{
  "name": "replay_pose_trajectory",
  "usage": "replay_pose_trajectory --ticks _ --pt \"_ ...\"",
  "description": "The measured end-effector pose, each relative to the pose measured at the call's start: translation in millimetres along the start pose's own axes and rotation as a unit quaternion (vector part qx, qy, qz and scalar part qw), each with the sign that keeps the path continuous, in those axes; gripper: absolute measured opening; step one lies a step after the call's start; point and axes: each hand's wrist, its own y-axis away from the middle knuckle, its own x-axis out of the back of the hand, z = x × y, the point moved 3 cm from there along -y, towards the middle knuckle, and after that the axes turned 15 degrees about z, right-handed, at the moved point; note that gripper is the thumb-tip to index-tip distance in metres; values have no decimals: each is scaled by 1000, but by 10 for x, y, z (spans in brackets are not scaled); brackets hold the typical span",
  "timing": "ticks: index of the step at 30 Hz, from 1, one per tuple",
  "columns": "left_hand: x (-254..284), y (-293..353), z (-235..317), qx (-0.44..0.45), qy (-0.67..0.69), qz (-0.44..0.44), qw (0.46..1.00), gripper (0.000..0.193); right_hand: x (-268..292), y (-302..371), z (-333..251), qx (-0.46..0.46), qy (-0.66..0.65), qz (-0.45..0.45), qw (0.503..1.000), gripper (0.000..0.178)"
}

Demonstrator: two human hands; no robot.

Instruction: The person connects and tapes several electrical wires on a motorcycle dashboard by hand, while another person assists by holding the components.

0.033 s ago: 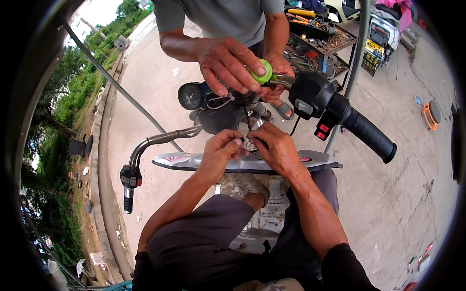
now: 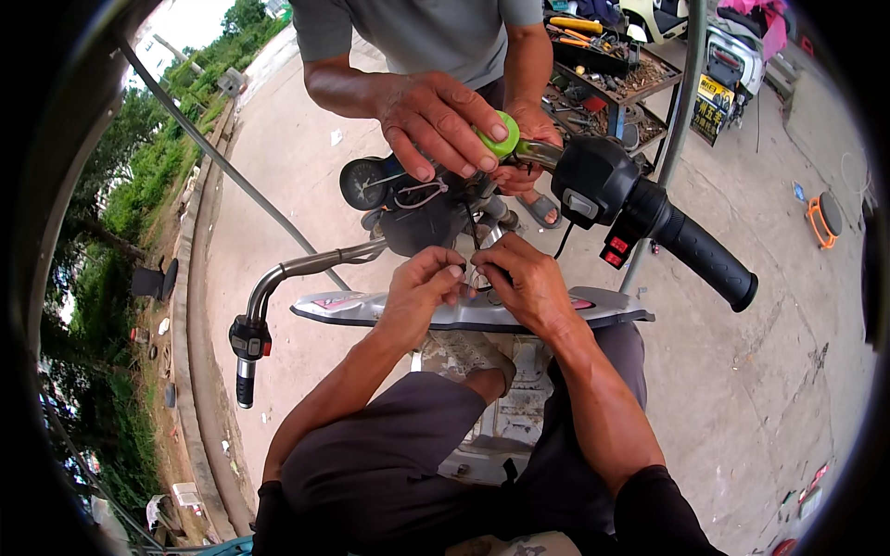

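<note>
My left hand (image 2: 425, 289) is closed in a pinch, thumb against fingers, just behind the silver front panel (image 2: 450, 313) of a two-wheeler. Close beside it, my right hand (image 2: 527, 280) pinches too. Thin wires (image 2: 476, 280) run between the two hands, and a dark cable (image 2: 474, 229) comes down to them from the steering column. My fingers partly hide the wire ends. Opposite me, a person's hand (image 2: 440, 125) rests on a green round-topped object (image 2: 502, 136). That person's other hand (image 2: 530, 139) is at the handlebar's middle, below the green object.
The handlebar carries a black grip (image 2: 709, 246) on the right and a switch block (image 2: 248, 339) on the left. A round gauge (image 2: 365, 183) sits at its centre. Beyond stands a tool rack (image 2: 640, 82). An orange-framed round object (image 2: 823, 221) lies on the concrete at right.
</note>
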Motion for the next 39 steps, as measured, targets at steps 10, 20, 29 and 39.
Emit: replay_pose_trajectory --ticks 10,20,29,39 --pt "-67 4 115 -77 -81 -26 993 32 1 9 26 2 6 -3 1000 10" --pt "-28 -17 86 -68 -104 -37 992 38 -29 41 3 24 7 -8 1000 11" --pt "-64 -40 7 -98 -130 -35 986 31 -62 85 33 39 8 -12 999 10" --pt "-63 -29 74 -153 -227 12 962 37 -86 71 -1 57 43 -28 997 12"
